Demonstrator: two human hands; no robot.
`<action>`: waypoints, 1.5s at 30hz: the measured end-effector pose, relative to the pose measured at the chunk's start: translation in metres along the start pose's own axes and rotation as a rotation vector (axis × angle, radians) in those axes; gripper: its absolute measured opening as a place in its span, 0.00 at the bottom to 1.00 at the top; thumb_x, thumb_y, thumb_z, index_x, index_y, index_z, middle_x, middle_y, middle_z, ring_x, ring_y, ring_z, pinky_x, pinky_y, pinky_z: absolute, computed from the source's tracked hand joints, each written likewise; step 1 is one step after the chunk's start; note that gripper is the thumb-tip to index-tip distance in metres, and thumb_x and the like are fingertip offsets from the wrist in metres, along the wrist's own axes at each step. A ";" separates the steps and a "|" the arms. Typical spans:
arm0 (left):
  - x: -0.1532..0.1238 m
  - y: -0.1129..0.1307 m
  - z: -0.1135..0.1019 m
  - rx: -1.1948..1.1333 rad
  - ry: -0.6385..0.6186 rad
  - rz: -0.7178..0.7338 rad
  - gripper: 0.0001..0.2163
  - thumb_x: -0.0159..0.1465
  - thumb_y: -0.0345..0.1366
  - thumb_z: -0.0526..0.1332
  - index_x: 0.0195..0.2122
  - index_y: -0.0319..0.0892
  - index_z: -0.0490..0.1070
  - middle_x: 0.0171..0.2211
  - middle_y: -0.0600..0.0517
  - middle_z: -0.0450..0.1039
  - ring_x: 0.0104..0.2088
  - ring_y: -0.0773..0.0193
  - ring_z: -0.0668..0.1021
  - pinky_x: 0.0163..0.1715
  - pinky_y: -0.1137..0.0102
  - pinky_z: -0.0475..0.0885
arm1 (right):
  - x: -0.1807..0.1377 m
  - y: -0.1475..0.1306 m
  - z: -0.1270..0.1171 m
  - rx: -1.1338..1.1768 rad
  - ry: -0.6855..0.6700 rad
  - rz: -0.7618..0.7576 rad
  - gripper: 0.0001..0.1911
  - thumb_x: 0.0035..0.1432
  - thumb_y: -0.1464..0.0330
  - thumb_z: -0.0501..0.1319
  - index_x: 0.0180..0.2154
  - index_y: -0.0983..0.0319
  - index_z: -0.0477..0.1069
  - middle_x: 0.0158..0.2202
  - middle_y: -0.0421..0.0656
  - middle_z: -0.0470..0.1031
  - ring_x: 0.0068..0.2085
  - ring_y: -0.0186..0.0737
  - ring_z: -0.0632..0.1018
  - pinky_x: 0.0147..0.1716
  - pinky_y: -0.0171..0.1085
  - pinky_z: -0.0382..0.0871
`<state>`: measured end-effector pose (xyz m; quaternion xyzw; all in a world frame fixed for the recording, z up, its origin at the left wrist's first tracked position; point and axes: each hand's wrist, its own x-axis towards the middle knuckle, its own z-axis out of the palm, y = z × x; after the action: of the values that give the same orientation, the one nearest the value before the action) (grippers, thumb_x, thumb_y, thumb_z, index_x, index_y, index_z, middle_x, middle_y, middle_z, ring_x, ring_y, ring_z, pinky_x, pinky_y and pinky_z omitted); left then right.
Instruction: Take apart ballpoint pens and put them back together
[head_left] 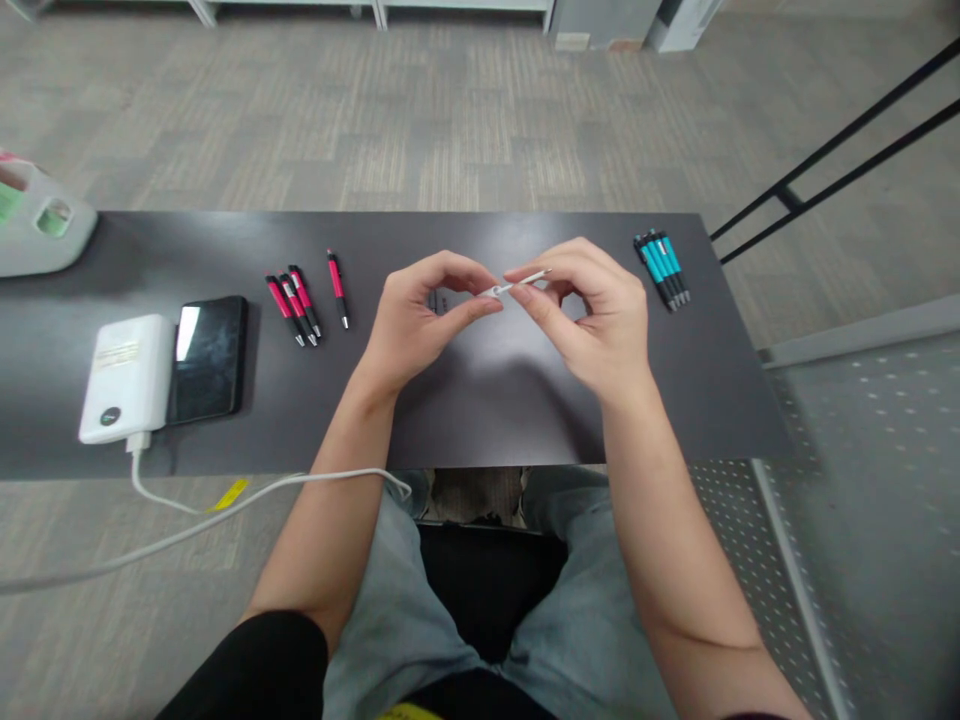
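Observation:
Above the middle of the table, my right hand (592,310) pinches a thin white pen refill (534,278), its fine dark tip pointing up to the right. The thumb and fingertips of my left hand (420,310) close on a small whitish part at the refill's other end; its exact shape is too small to make out. Partly hidden behind the left fingers, a small dark item (442,300) shows on the table. Several pink-and-black pens (294,305) lie left of my left hand, one a little apart. To the right of my right hand, several teal-and-black pens (661,268) lie side by side.
On the left of the dark table (510,420) lie a white power bank (127,375) and a black phone (208,360). A white cable (262,490) runs across my left forearm. A whitish container (45,235) stands at the far left; black rails (840,170) rise at the right.

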<state>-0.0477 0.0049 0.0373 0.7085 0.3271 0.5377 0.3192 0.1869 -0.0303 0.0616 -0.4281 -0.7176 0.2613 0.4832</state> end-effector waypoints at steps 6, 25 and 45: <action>0.001 0.007 0.014 0.042 0.034 -0.080 0.25 0.68 0.65 0.84 0.41 0.50 0.82 0.39 0.51 0.84 0.45 0.52 0.87 0.49 0.56 0.84 | -0.004 -0.005 -0.013 0.008 -0.060 0.024 0.10 0.73 0.52 0.82 0.50 0.45 0.90 0.51 0.49 0.88 0.44 0.57 0.84 0.45 0.60 0.88; -0.004 0.000 0.029 -0.016 0.105 0.156 0.19 0.74 0.57 0.83 0.45 0.56 0.77 0.44 0.50 0.87 0.46 0.51 0.92 0.51 0.50 0.91 | -0.013 0.000 -0.021 -0.062 -0.002 -0.301 0.06 0.78 0.58 0.75 0.51 0.50 0.89 0.51 0.44 0.90 0.41 0.46 0.84 0.39 0.47 0.83; -0.003 0.000 0.029 0.026 0.121 0.239 0.17 0.79 0.53 0.79 0.44 0.51 0.77 0.41 0.54 0.86 0.43 0.56 0.91 0.48 0.55 0.89 | -0.013 -0.009 -0.017 -0.264 0.003 -0.393 0.08 0.81 0.72 0.67 0.52 0.55 0.84 0.51 0.45 0.91 0.48 0.48 0.88 0.50 0.50 0.82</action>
<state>-0.0198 -0.0005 0.0290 0.7127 0.2659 0.6095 0.2234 0.2017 -0.0469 0.0688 -0.3402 -0.8144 0.0655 0.4656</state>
